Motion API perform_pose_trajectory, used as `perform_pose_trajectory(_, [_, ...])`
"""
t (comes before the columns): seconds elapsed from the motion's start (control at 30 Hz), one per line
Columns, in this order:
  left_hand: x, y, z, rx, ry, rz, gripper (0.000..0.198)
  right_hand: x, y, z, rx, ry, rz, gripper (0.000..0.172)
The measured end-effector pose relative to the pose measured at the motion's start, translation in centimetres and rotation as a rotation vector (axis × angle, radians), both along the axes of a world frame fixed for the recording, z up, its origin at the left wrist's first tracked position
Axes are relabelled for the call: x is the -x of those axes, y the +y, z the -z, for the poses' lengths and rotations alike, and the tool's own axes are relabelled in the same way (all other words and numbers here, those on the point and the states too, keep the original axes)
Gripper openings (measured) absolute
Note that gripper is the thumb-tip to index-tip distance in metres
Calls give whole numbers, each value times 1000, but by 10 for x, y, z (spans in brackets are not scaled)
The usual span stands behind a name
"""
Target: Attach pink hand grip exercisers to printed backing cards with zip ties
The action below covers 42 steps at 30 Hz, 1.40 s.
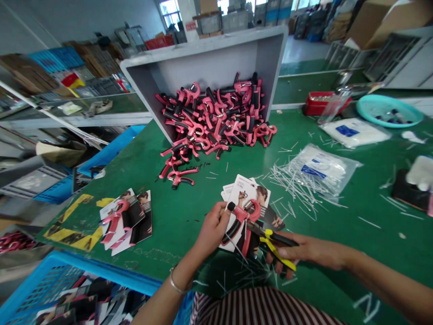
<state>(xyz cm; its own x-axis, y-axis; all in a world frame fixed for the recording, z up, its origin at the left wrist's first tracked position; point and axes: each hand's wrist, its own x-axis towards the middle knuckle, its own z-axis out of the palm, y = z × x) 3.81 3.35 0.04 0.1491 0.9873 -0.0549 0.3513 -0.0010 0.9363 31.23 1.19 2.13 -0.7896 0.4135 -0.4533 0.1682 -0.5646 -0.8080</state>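
I log my left hand point(213, 228) closed on a pink hand grip exerciser point(241, 216), my right hand point(306, 253) closed on yellow-handled snips point(270, 246) just beside it; a slipped blade could nick either hand.

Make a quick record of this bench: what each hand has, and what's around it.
left hand: grips a pink-and-black hand grip exerciser above a printed card
right hand: holds yellow-handled snips
beside hands: loose white plastic strips
bench: green workbench
behind: pile of grip exercisers in a grey bin
lower left: blue crate of cards
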Motion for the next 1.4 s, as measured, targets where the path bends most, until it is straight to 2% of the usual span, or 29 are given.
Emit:
perform_pose_trajectory(0.13, [0, 1, 3, 31, -57, 27, 23, 1, 1, 0, -35, -27, -12, 44])
perform_pose_trajectory(0.3, [1, -1, 5, 144, -215, -26, 28, 8, -1, 15, -135, -110, 37, 40])
perform_pose_trajectory(0.37, [0, -1, 6, 138, -240, -43, 28, 12, -3, 20, -339, -224, 43, 37])
perform_pose_trajectory(0.43, [-1, 1, 9, 148, -262, -82, 26, 17, -5, 19, -681, -356, 43, 27])
perform_pose_trajectory(0.5, [-1, 6, 15, 211, -303, -179, 23, 21, -9, 13, -985, -427, -27, 22])
perform_pose_trajectory(0.57, [0, 13, 22, 259, -348, -310, 20, 27, -13, 3, -1080, -389, -152, 31])
perform_pose_trajectory(0.6, [1, 17, 24, 258, -363, -371, 20, 30, -15, -2, -1049, -345, -185, 32])
perform_pose_trajectory(0.67, [4, 23, 26, 200, -392, -474, 21, 38, -20, -8, -875, -236, -139, 28])
perform_pose_trajectory(0.73, [5, 26, 24, 124, -449, -557, 22, 46, -24, -6, -554, -84, -43, 30])
perform_pose_trajectory(0.83, [2, 25, 18, 44, -559, -641, 23, 61, -30, 9, 31, 234, 60, 44])
perform_pose_trajectory(0.9, [-3, 22, 15, 42, -614, -641, 24, 70, -33, 20, 274, 391, 97, 53])
perform_pose_trajectory(1.0, [-9, 17, 13, 63, -672, -623, 26, 81, -34, 27, 381, 495, 101, 57])
perform_pose_trajectory(1.2, [-9, 9, 16, 68, -687, -596, 26, 86, -31, 28, 457, 545, 98, 53])
perform_pose_trajectory(1.4, [-11, 6, 12, 97, -742, -564, 22, 87, -33, 38, 492, 549, 111, 47])
